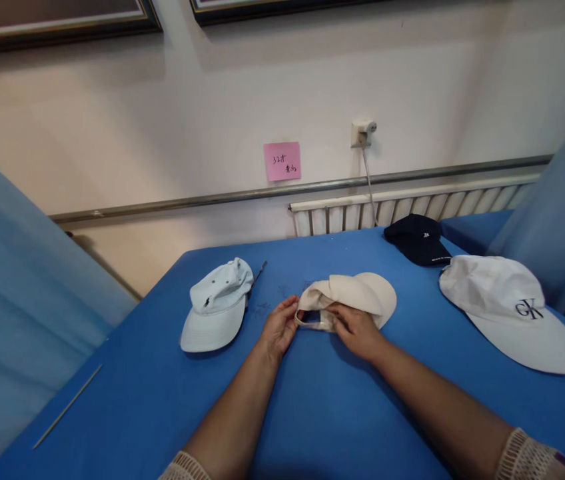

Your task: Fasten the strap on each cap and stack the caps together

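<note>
A beige baseball cap (355, 291) lies on its side at the middle of the blue-covered table, its brim pointing right and its rear strap opening toward the left. My left hand (281, 327) is closed at the strap end, thumb and fingers pinching the edge. My right hand (357, 330) grips the lower rim of the crown, with some fingertips hidden inside the cap. To the left rests a pale blue cap (217, 303) with a small dark emblem. On the right sit a white cap (500, 300) with black letters and, behind it, a black cap (415, 237).
The blue table cover (162, 413) carries a thin stick (67, 407) near its left edge. Behind are a radiator (332, 217), a metal rail (232, 197), a plugged-in socket (361, 133) and a pink note (282, 161). Blue curtains (17, 300) hang at both sides.
</note>
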`<state>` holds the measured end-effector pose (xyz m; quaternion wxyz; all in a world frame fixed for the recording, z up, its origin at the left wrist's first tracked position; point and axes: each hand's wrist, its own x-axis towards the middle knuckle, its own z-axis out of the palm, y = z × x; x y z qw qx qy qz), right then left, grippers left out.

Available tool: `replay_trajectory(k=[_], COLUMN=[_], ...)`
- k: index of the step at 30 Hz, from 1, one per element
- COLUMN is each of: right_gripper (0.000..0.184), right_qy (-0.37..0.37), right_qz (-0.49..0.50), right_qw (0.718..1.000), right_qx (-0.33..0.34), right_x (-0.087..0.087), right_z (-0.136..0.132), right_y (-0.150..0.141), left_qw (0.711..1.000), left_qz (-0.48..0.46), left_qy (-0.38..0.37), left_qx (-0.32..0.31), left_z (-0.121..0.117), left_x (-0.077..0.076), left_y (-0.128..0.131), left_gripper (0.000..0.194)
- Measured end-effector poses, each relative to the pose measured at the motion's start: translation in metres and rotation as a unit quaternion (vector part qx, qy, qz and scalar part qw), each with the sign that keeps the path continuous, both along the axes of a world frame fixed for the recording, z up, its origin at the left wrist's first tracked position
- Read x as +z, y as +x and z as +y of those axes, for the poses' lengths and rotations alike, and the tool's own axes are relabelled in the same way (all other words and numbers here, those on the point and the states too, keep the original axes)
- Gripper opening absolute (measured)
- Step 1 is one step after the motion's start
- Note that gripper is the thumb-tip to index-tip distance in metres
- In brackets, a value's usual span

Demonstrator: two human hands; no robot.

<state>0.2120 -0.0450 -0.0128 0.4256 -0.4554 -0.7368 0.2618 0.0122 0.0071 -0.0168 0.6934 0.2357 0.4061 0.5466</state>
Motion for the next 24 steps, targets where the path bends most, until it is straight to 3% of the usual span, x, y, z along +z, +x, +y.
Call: replay_trajectory(k=[3,5,7,10,12,14,17,20,24], right_gripper=[0.029,0.029,0.030,0.029,0.030,0.030,0.030,0.032,0.033], right_qy=[-0.056,-0.078,-0.094,-0.104,-0.103,-0.102,-0.096,-0.088,-0.092], right_qz=[0.017,0.041,0.060,0.076,0.091,0.108,0.109,0.090,0.077], right_qw=[0.998,0.996,0.994,0.992,0.990,0.989,0.989,0.992,0.992], right_qx=[0.017,0.032,0.023,0.011,0.017,0.028,0.028,0.021,0.029], right_x=[-0.017,-0.024,-0.026,-0.025,-0.021,-0.016,-0.010,-0.007,-0.009], right_z=[0.023,0.029,0.030,0.029,0.028,0.027,0.026,0.025,0.025], right_y=[0.014,0.018,0.019,0.017,0.017,0.017,0.016,0.016,0.015], left_qw=[0.989,0.955,0.886,0.746,0.682,0.644,0.629,0.634,0.635], left_qz=[0.135,0.257,0.394,0.542,0.583,0.615,0.642,0.642,0.648], left_qy=[0.049,0.121,0.235,0.383,0.417,0.417,0.400,0.394,0.388], left_qx=[0.044,0.079,0.073,-0.059,-0.146,-0.181,-0.181,-0.172,-0.162], left_z=[-0.002,-0.006,-0.011,-0.022,-0.027,-0.029,-0.027,-0.025,-0.027], left_x=[0.001,0.004,0.008,0.011,0.010,0.007,0.003,0.001,0.002], left_y=[0.003,0.006,0.011,0.025,0.037,0.046,0.053,0.054,0.055], left_gripper=[0.023,0.024,0.023,0.021,0.025,0.034,0.026,0.015,0.014])
